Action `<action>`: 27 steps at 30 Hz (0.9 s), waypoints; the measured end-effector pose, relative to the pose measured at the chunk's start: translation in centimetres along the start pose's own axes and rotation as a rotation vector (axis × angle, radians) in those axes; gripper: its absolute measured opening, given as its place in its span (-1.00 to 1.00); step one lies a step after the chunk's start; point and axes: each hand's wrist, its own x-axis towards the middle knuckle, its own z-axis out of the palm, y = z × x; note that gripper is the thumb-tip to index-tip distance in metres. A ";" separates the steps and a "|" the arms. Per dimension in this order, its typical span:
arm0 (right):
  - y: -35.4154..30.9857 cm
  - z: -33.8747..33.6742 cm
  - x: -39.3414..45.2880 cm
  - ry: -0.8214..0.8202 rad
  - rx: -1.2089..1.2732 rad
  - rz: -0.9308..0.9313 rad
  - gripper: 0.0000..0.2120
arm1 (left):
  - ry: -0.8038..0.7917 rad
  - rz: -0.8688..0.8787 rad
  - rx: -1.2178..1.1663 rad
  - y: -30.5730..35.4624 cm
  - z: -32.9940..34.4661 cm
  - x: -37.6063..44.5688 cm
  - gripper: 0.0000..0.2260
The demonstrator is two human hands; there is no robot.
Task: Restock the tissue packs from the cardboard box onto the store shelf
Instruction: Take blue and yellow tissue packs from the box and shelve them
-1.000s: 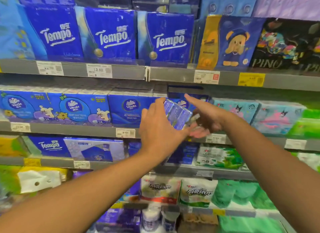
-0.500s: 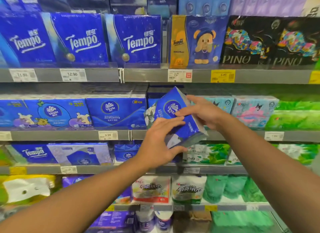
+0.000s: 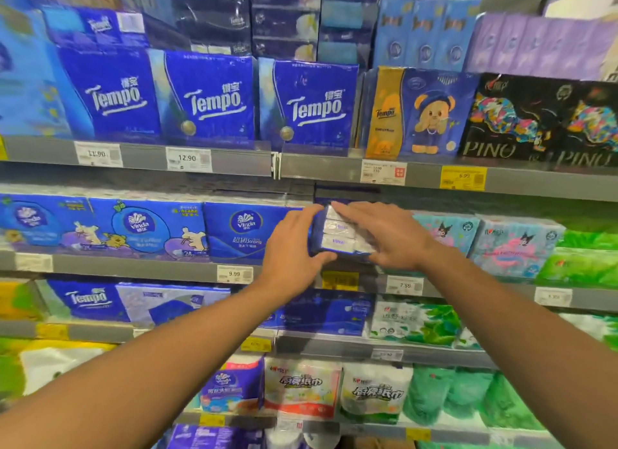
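Store shelving fills the whole view, with several grey shelf tiers stacked with wrapped tissue goods. Nearest the camera, two bare forearms rise from the bottom corners; both are cut off by the lower edge.

The left hand point(image 3: 294, 248) grips the left end of a blue tissue pack point(image 3: 341, 236), thumb curled under the lower edge and fingers wrapped over the left side. The right hand point(image 3: 394, 238) lies on the pack's right part with fingers extended toward its top corner; the right end of the pack is hidden beneath this hand. The pack sits at the front of the middle shelf point(image 3: 133, 268), in the gap between the blue Vinda packs point(image 3: 247, 231) on the left and the pastel cartoon packs point(image 3: 515, 244) on the right. Whether it rests on the shelf or is carried clear of it cannot be determined. Its print is blurred and only partly legible.

Below the hands, a yellow price tag point(image 3: 339, 279) is partly covered by the left wrist. Lower tiers hold kitchen paper packs point(image 3: 301, 386) and green packs point(image 3: 468, 395).

Farther back and above, the upper shelf carries Tempo packs point(image 3: 207, 100), a bear-print pack point(image 3: 431, 114) and black PINO packs point(image 3: 535, 121). The topmost row is blurred and cut off by the upper edge. No cardboard box is visible.
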 end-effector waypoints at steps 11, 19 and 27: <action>0.7 3.7 1.0 0.009 -0.131 0.246 -0.23 | -0.086 0.116 0.391 -0.6 0.4 3.4 -0.67; 1.7 4.0 3.9 -0.142 -0.153 0.356 -0.13 | -0.102 0.050 0.494 -2.1 1.9 6.6 -0.68; 2.9 3.5 6.9 -0.272 -0.013 0.431 -0.05 | -0.123 0.036 0.593 -3.6 3.4 8.9 -0.67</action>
